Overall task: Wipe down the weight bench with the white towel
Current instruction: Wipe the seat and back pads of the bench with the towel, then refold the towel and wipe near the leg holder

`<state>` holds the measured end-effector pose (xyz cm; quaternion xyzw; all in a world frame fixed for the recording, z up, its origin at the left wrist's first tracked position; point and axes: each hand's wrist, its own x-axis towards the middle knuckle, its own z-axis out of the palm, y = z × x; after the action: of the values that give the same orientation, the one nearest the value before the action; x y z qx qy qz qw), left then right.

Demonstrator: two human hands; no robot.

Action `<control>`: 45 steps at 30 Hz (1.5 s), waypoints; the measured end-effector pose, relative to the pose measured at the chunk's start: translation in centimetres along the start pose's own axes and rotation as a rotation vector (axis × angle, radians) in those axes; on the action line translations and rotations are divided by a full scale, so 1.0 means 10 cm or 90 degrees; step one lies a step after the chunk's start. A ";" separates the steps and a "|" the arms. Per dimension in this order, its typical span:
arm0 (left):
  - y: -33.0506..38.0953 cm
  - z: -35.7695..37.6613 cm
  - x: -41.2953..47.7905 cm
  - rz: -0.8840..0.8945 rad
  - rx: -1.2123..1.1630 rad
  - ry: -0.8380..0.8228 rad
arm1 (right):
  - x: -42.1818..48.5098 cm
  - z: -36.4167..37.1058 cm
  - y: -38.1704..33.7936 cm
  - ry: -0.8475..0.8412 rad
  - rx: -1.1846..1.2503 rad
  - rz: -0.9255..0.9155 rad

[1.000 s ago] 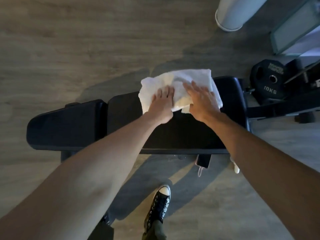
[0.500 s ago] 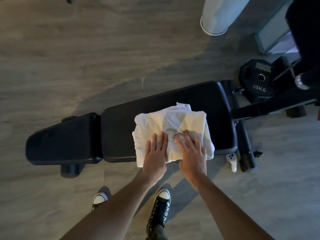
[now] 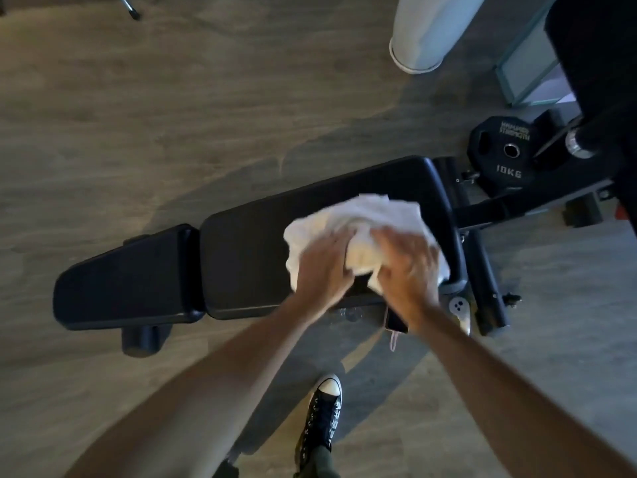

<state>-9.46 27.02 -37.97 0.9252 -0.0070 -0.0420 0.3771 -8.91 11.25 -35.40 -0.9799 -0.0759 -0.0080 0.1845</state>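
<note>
The black padded weight bench (image 3: 241, 250) lies across the middle of the view, its short seat pad at the left and its long back pad at the right. A crumpled white towel (image 3: 375, 215) rests on the right half of the long pad. My left hand (image 3: 324, 267) presses on the towel's left part. My right hand (image 3: 406, 263) presses on its right part, close to the pad's right end. Both hands are blurred by motion, and they hide the towel's near edge.
A black 10 kg weight plate (image 3: 506, 150) and dark machine frame stand at the right. A white round column base (image 3: 417, 53) is at the top. A white controller (image 3: 460, 310) and a phone (image 3: 396, 322) lie on the floor under the bench's near edge. My black sneaker (image 3: 324, 415) stands below.
Both hands pulled the towel from the pad's far edge to its near edge, and now it sits further from me again, mid-pad toward the right end, more bunched up.
</note>
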 end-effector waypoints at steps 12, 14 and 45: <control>0.20 0.56 1.16 0.018 0.166 -0.269 | 0.98 -0.17 0.76 -0.252 -0.142 0.036; 0.15 0.73 0.83 0.047 0.178 -0.233 | 0.64 -0.08 0.80 -0.233 -0.149 0.074; 1.60 -2.25 0.38 0.067 0.118 -0.104 | 0.06 -2.26 -1.24 0.084 0.224 0.265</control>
<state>-3.55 31.11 -11.09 0.9480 -0.0900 -0.0967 0.2897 -9.94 14.52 -9.85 -0.9246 0.1391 -0.0201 0.3539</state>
